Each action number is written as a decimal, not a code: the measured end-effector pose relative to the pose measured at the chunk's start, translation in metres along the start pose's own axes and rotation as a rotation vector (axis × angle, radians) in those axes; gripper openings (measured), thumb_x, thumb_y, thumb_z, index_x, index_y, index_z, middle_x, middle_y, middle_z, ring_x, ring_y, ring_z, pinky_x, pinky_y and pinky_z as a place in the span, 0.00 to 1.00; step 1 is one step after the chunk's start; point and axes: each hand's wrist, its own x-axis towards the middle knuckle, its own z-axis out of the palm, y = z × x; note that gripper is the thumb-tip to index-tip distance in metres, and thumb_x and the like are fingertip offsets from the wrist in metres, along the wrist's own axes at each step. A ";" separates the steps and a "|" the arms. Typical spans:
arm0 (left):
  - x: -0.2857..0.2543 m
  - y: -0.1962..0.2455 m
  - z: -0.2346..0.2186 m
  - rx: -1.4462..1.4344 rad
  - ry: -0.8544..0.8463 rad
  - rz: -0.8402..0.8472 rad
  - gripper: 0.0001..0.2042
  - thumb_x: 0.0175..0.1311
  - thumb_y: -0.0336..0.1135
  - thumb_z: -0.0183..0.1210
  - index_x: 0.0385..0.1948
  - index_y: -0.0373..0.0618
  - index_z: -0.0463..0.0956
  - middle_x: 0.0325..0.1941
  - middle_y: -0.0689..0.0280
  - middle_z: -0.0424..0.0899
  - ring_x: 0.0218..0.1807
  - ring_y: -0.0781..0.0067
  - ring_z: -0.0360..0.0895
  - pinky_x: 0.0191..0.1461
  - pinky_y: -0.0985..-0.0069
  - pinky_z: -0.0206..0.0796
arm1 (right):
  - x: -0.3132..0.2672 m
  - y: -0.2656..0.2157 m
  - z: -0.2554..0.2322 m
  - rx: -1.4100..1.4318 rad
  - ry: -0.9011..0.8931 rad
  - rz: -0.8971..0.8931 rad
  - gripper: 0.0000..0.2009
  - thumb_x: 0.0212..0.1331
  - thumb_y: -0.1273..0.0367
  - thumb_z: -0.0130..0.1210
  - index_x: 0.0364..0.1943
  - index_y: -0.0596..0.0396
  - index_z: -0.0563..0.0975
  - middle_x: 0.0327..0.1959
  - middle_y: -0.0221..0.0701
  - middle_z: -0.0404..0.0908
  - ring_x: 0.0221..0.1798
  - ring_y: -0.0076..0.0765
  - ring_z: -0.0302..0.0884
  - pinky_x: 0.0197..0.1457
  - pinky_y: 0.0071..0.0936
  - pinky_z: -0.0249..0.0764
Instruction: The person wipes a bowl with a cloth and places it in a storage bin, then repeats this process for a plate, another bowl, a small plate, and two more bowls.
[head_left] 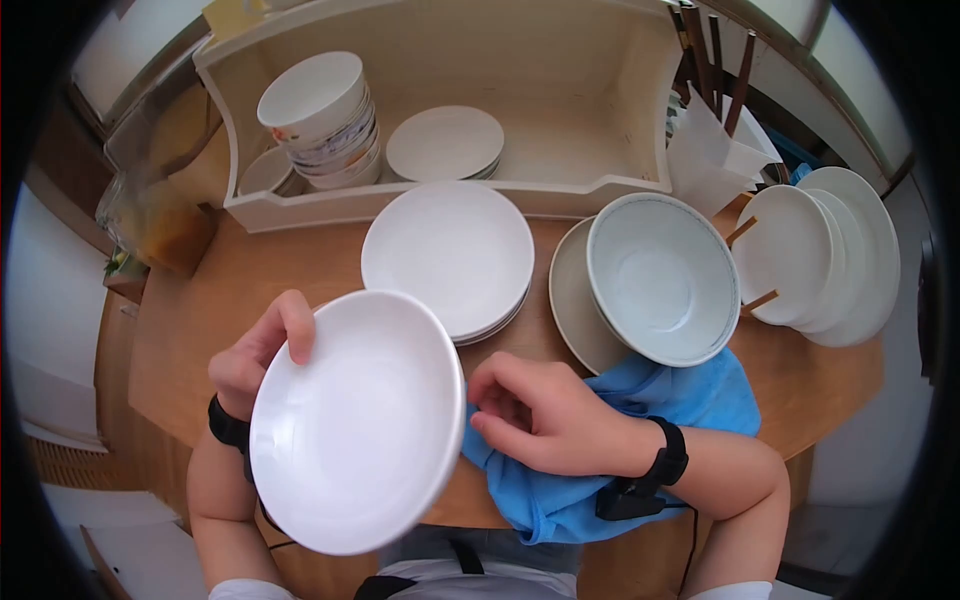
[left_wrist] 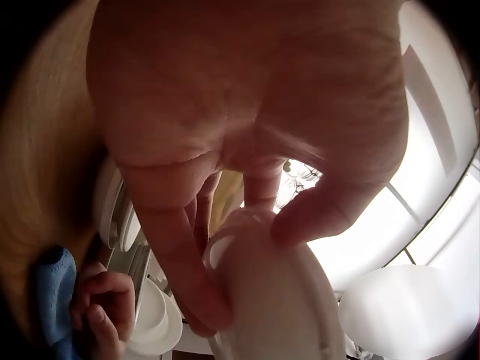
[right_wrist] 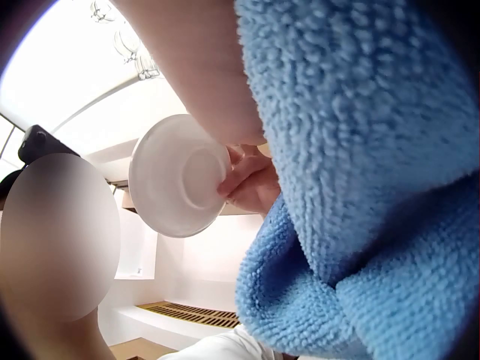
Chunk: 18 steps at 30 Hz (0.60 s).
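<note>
My left hand (head_left: 262, 352) grips a white shallow dish (head_left: 355, 425) by its upper left rim, thumb on the inner face and fingers behind. The dish is tilted up toward the head camera. To the right of it, my right hand (head_left: 545, 410) has curled fingers, with the thumb near the index finger. A blue cloth (head_left: 555, 505) bunches under this hand and wrist, its edge showing beside the fingertips. In the right wrist view the cloth (right_wrist: 360, 165) covers most of the fingers, so the grip on it is partly hidden.
White plates (head_left: 450, 255) stand stacked behind the dish. A large bowl (head_left: 665, 280) leans over a beige plate (head_left: 570, 300). Further right, several plates (head_left: 790, 255) stand in a rack. A shelf (head_left: 560, 195) holds stacked bowls (head_left: 315, 100) and small plates (head_left: 445, 140); chopsticks (head_left: 740, 85) stand beside it.
</note>
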 end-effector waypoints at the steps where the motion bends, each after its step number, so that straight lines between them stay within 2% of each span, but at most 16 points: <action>1: 0.000 0.002 0.001 -0.057 -0.063 -0.069 0.12 0.50 0.27 0.55 0.37 0.41 0.67 0.52 0.43 0.74 0.49 0.51 0.78 0.48 0.65 0.74 | 0.000 -0.001 0.001 0.004 -0.011 0.009 0.09 0.63 0.72 0.58 0.42 0.60 0.72 0.24 0.32 0.75 0.24 0.29 0.72 0.29 0.27 0.70; 2: 0.003 0.004 0.007 -0.068 -0.050 -0.068 0.12 0.50 0.27 0.55 0.37 0.41 0.67 0.52 0.43 0.74 0.49 0.51 0.78 0.48 0.65 0.74 | 0.001 -0.003 0.000 -0.028 0.010 0.047 0.09 0.62 0.72 0.59 0.42 0.60 0.72 0.23 0.32 0.75 0.23 0.30 0.72 0.29 0.28 0.70; 4: 0.012 0.004 0.019 -0.106 -0.085 -0.185 0.10 0.54 0.31 0.56 0.37 0.40 0.71 0.53 0.40 0.74 0.50 0.49 0.78 0.49 0.64 0.74 | 0.000 -0.008 0.000 -0.112 0.031 0.112 0.11 0.61 0.70 0.61 0.43 0.59 0.73 0.21 0.33 0.74 0.22 0.33 0.73 0.27 0.31 0.70; 5: 0.011 0.003 0.015 -0.116 -0.072 -0.179 0.10 0.54 0.31 0.56 0.37 0.40 0.71 0.53 0.40 0.74 0.50 0.49 0.78 0.49 0.64 0.74 | 0.001 -0.011 -0.002 -0.110 0.015 0.121 0.11 0.61 0.70 0.61 0.43 0.59 0.73 0.21 0.33 0.74 0.22 0.33 0.73 0.27 0.31 0.70; 7: 0.006 0.000 0.004 -0.020 -0.076 -0.322 0.12 0.53 0.33 0.58 0.37 0.39 0.73 0.53 0.42 0.75 0.51 0.52 0.78 0.51 0.65 0.73 | 0.000 -0.015 -0.002 -0.336 -0.027 0.126 0.12 0.59 0.69 0.62 0.41 0.59 0.74 0.21 0.34 0.75 0.22 0.39 0.75 0.28 0.35 0.71; 8: 0.005 -0.001 0.001 0.104 -0.074 -0.357 0.13 0.51 0.34 0.60 0.38 0.40 0.74 0.53 0.48 0.76 0.51 0.58 0.77 0.54 0.68 0.71 | 0.000 -0.014 -0.001 -0.415 -0.026 0.066 0.11 0.58 0.69 0.63 0.40 0.58 0.75 0.21 0.35 0.76 0.23 0.44 0.76 0.28 0.38 0.72; 9: 0.004 -0.001 0.000 0.095 -0.057 -0.354 0.13 0.51 0.34 0.60 0.38 0.40 0.74 0.53 0.48 0.76 0.51 0.58 0.77 0.54 0.68 0.71 | -0.001 -0.013 0.000 -0.409 -0.044 0.070 0.11 0.58 0.69 0.63 0.40 0.58 0.75 0.21 0.35 0.76 0.23 0.44 0.76 0.28 0.38 0.72; 11: 0.003 0.001 -0.001 0.262 -0.026 -0.463 0.15 0.48 0.33 0.60 0.39 0.41 0.75 0.53 0.56 0.77 0.50 0.65 0.77 0.55 0.71 0.69 | -0.001 -0.011 0.002 -0.494 -0.040 0.055 0.08 0.58 0.71 0.62 0.39 0.57 0.76 0.22 0.36 0.77 0.23 0.46 0.76 0.28 0.39 0.73; 12: 0.003 0.000 -0.007 0.321 -0.063 -0.486 0.21 0.47 0.34 0.60 0.46 0.40 0.75 0.52 0.61 0.78 0.52 0.70 0.76 0.57 0.74 0.69 | -0.001 -0.008 0.003 -0.483 -0.022 -0.008 0.06 0.59 0.71 0.61 0.38 0.56 0.77 0.21 0.36 0.76 0.21 0.42 0.75 0.26 0.37 0.71; 13: 0.003 0.002 -0.003 0.317 -0.053 -0.486 0.21 0.47 0.34 0.60 0.46 0.40 0.75 0.52 0.61 0.78 0.52 0.70 0.76 0.57 0.74 0.69 | 0.000 -0.009 0.003 -0.477 -0.032 -0.009 0.06 0.59 0.71 0.61 0.38 0.56 0.77 0.21 0.36 0.76 0.21 0.42 0.75 0.26 0.37 0.71; 15: 0.010 0.004 0.009 0.402 0.006 -0.494 0.27 0.47 0.35 0.60 0.53 0.39 0.74 0.53 0.61 0.79 0.55 0.72 0.76 0.60 0.74 0.68 | 0.001 -0.013 0.001 -0.365 0.020 0.115 0.05 0.61 0.71 0.61 0.37 0.56 0.76 0.20 0.34 0.75 0.20 0.35 0.74 0.25 0.32 0.68; 16: 0.011 0.000 0.008 0.395 0.002 -0.510 0.33 0.46 0.36 0.61 0.61 0.37 0.70 0.55 0.60 0.80 0.57 0.72 0.77 0.61 0.74 0.69 | 0.000 -0.008 -0.002 -0.342 0.050 0.085 0.06 0.64 0.71 0.59 0.38 0.57 0.75 0.19 0.32 0.74 0.20 0.28 0.71 0.25 0.28 0.66; 18: 0.012 0.002 0.009 0.389 -0.004 -0.572 0.34 0.47 0.36 0.60 0.62 0.35 0.70 0.55 0.59 0.81 0.56 0.72 0.78 0.61 0.74 0.70 | 0.000 -0.002 0.001 -0.230 0.108 0.073 0.06 0.65 0.70 0.59 0.39 0.57 0.75 0.19 0.32 0.73 0.21 0.26 0.70 0.26 0.27 0.66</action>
